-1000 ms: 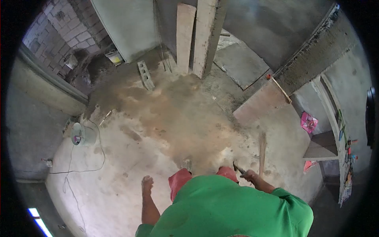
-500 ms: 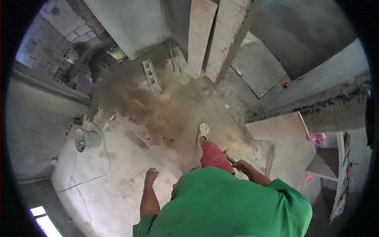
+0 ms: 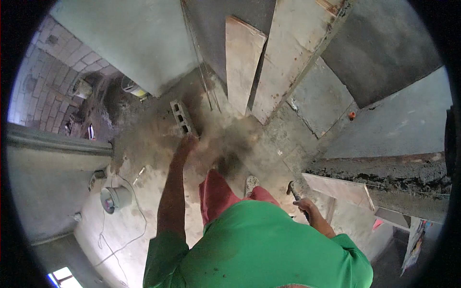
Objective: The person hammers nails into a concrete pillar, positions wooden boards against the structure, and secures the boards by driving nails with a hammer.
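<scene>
My left arm reaches forward, and my left hand [image 3: 189, 141] is at the near end of a grey hollow concrete block [image 3: 182, 118] on the floor. The fingers blend into the dusty background, so whether they touch or grip the block is unclear. My right hand [image 3: 307, 207] is closed around the handle of a hammer [image 3: 291, 188], held out to my right side with its head pointing forward. Its shaft is partly hidden by the hand.
Boards [image 3: 242, 62] lean on the wall ahead. A bucket [image 3: 115, 199] and a loose cable [image 3: 137, 218] are on the floor to the left. A low board [image 3: 336, 189] and a shelf [image 3: 391, 217] are on the right. Dust hangs over the floor.
My left hand has reached forward to the concrete block. The hammer has come further into view in my right hand. I have stepped closer to the boards.
</scene>
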A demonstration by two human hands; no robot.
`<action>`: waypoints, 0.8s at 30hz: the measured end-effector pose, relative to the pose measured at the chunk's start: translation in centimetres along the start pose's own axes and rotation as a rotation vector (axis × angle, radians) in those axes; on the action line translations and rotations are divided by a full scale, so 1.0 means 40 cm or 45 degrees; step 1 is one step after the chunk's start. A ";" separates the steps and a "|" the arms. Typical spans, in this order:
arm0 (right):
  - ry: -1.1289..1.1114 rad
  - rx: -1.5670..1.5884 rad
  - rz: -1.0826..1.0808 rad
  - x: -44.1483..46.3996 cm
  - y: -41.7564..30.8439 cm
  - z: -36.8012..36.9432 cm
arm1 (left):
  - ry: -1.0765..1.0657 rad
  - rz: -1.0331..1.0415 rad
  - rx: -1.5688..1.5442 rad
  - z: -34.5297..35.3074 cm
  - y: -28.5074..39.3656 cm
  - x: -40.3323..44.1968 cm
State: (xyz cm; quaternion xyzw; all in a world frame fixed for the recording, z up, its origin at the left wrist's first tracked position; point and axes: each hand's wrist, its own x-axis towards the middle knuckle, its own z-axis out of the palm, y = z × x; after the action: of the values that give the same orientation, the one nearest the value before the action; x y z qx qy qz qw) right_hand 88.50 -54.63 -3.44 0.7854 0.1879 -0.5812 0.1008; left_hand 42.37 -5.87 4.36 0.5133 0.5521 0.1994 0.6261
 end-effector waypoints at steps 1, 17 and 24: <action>0.046 0.216 0.022 -0.004 -0.033 0.003 | -0.016 -0.024 0.092 0.021 0.175 0.077; -0.003 1.314 0.473 -0.336 -0.554 0.543 | -0.641 0.598 0.630 0.216 0.945 1.102; 0.046 1.214 0.653 -0.477 -0.812 0.642 | -0.788 0.597 0.967 0.123 0.791 1.092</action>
State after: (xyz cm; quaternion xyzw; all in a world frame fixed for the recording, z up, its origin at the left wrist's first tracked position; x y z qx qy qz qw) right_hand 47.79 -38.17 8.84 0.7746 -0.2928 -0.5449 -0.1314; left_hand 70.39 40.18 9.72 0.8475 0.2459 -0.0404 0.4686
